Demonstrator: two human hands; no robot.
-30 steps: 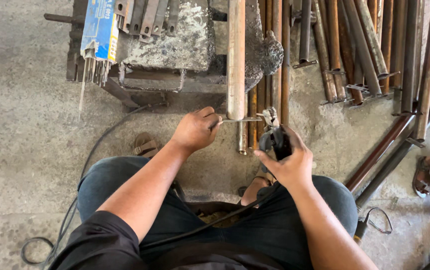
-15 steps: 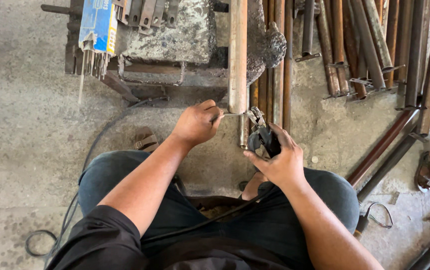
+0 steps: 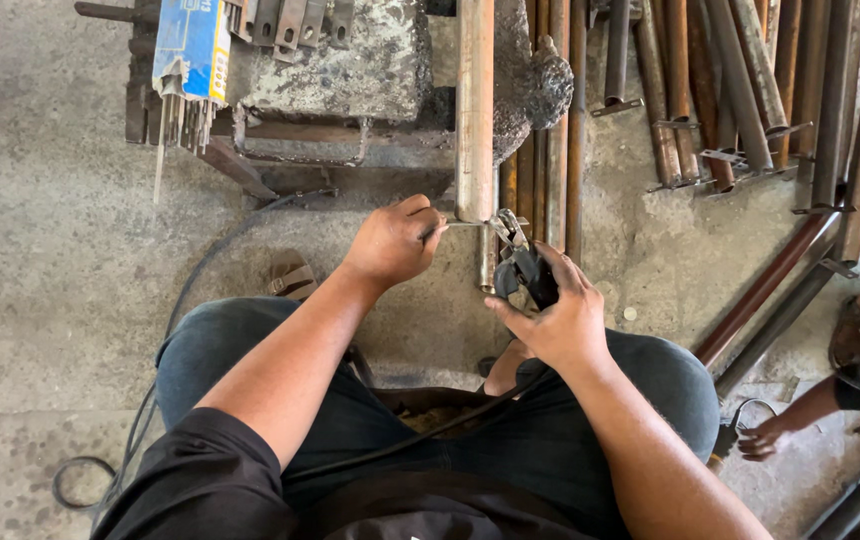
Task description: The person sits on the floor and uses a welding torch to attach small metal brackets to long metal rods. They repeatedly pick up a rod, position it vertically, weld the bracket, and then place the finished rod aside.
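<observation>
I sit with my knees apart on a concrete floor. My left hand (image 3: pixel 390 240) pinches a thin welding rod (image 3: pixel 465 224) that runs to the right into the jaws of a dark electrode holder (image 3: pixel 522 268). My right hand (image 3: pixel 560 325) is closed around that holder's handle, whose black cable trails back across my lap. Both hands meet just below the near end of a thick metal pipe (image 3: pixel 475 110) that lies on a rough block (image 3: pixel 350 60).
A blue box of welding rods (image 3: pixel 190 45) leans at the back left. Several rusty pipes and bars (image 3: pixel 740 90) lie on the floor to the right. Another person's foot and hand (image 3: pixel 780 430) show at the right edge. A cable (image 3: pixel 80 480) loops at lower left.
Both hands have drifted slightly up and right, staying together at the pipe's end. The rod now sits in the holder's jaws.
</observation>
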